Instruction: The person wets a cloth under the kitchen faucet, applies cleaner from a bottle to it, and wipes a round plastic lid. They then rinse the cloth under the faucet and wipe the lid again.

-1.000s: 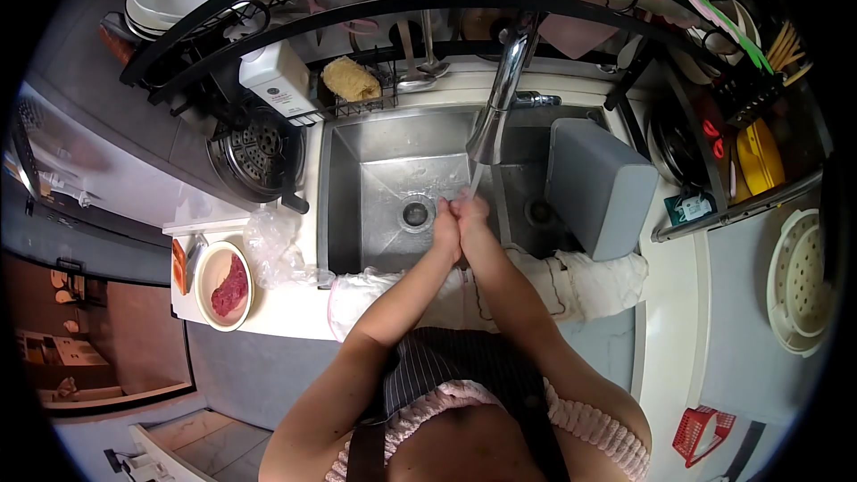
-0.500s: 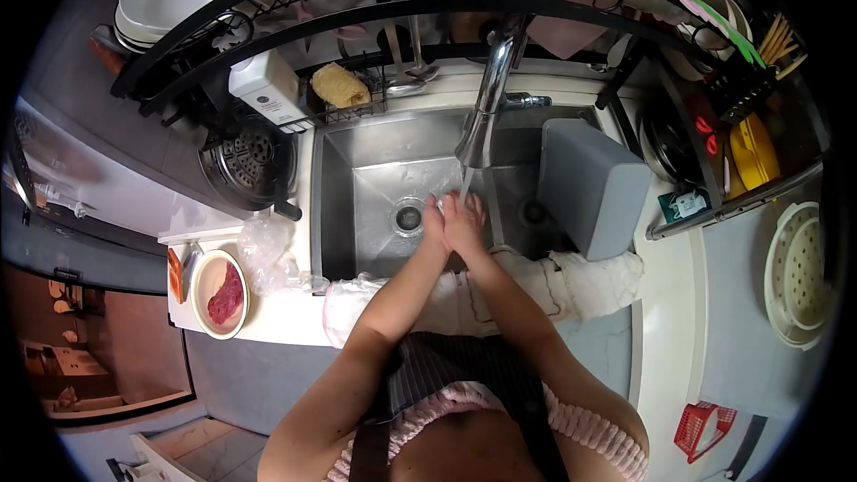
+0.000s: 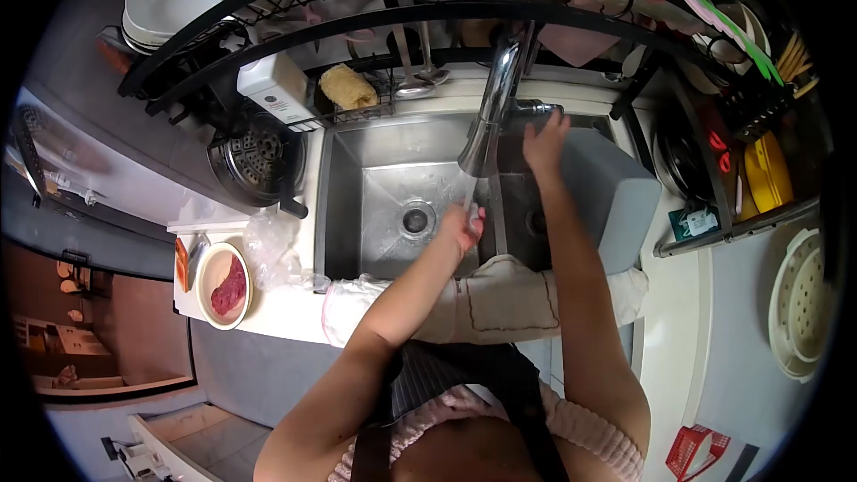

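My left hand is under the water stream from the chrome faucet, over the left basin of the steel sink. Its fingers are loosely curled and wet, and no object shows in them. Up beside the faucet, my right hand reaches to the faucet handle. The fingers are apart, with the fingertips at the handle's end; whether they press on it I cannot tell. Below the left hand's side lies the round drain.
A grey bin-like box stands over the right basin. Towels line the front edge. On the left counter are a bowl with red meat and a plastic bag. A black rack spans the back, near a sponge.
My hands were together under the stream. The right hand has moved up and right to the faucet handle, while the left stays in the water.
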The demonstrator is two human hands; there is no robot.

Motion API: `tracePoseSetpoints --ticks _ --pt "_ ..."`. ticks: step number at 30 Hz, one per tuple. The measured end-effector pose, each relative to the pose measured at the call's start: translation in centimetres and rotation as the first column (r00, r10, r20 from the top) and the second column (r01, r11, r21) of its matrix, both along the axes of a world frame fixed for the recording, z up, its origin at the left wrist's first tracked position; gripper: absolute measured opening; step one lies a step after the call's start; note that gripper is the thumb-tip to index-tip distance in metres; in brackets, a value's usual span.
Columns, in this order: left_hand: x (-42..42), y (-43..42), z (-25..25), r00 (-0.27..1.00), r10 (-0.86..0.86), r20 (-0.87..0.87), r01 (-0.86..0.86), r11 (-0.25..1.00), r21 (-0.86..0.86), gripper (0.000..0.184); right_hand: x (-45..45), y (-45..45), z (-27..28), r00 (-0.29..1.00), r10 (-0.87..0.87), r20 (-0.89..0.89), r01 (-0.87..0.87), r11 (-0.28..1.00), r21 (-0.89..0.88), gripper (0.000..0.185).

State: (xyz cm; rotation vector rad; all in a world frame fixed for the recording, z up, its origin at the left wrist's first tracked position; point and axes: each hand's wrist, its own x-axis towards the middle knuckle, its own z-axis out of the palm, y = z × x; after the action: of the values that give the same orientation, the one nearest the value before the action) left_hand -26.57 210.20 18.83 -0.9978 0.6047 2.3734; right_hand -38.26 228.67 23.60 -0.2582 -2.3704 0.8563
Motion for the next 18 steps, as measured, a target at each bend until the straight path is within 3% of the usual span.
tracePoseSetpoints --ticks 2,3,5,6,9,11,13,15,17,18 --pt "0.1 0.4 1.1 0.999 0.032 -0.024 -0.034 0.992 -0.119 0.019 -2.5 1.5 0.2 0.984 -0.165 -0.064 0.159 0.983 -0.088 0.068" --pt "0.1 0.3 1.2 0.999 0.037 -0.025 -0.040 0.992 -0.121 0.019 -3.8 2.4 0.1 0.985 -0.160 -0.064 0.154 0.984 -0.091 0.068" --pt "0.3 -0.4 1.5 0.997 -0.062 -0.052 0.056 0.993 -0.106 0.021 -5.8 3.4 -0.2 0.994 -0.003 0.111 0.066 0.821 -0.567 0.071" --pt "0.3 -0.6 1.4 0.997 -0.057 -0.054 0.051 0.993 -0.109 0.021 -5.2 2.9 1.1 0.989 -0.027 0.143 0.113 0.761 -0.639 0.071" --pt "0.1 -1.4 0.3 0.980 -0.163 -0.116 0.134 0.964 -0.229 0.020 -3.7 2.5 2.4 0.980 0.140 0.141 -0.053 0.868 -0.493 0.071" --pt "0.1 -1.8 -0.8 0.971 -0.220 -0.095 0.190 0.950 -0.249 0.026 -2.9 1.7 1.6 0.987 0.102 0.124 -0.044 0.914 -0.404 0.069" --pt "0.7 -1.6 0.9 0.980 -0.199 -0.015 0.183 0.926 -0.331 0.034 0.1 0.7 1.1 0.997 0.070 -0.041 -0.078 0.967 -0.241 0.066" --pt "1.1 -2.3 -0.5 0.981 -0.183 -0.071 0.122 0.849 -0.515 0.037 3.2 -1.0 -0.7 0.983 0.183 0.008 -0.161 0.885 -0.438 0.060" --pt "1.5 -3.0 -0.6 0.980 -0.187 -0.074 0.115 0.824 -0.555 0.041 6.6 -2.3 -2.4 0.945 0.328 -0.006 -0.304 0.867 -0.395 0.051" --pt "1.8 -3.5 -1.2 0.974 -0.204 -0.094 0.094 0.750 -0.654 0.042 8.4 -3.2 -3.3 0.928 0.373 0.000 -0.326 0.810 -0.487 0.047"
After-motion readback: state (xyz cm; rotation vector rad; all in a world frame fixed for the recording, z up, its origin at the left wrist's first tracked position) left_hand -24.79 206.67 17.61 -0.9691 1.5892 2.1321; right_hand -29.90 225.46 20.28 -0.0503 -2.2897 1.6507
